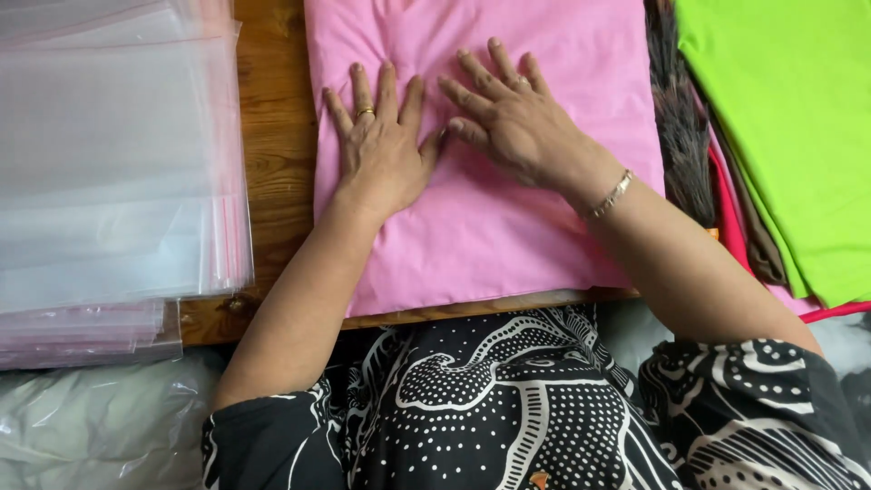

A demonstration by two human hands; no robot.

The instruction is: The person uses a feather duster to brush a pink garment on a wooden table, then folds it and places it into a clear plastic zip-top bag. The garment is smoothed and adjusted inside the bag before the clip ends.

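Both hands, left hand, right hand, flat on pink cloth

A wooden desk carries a folded pink cloth under both grips, a stack of clear zip bags left of them, and green and dark folded fabrics to their right.
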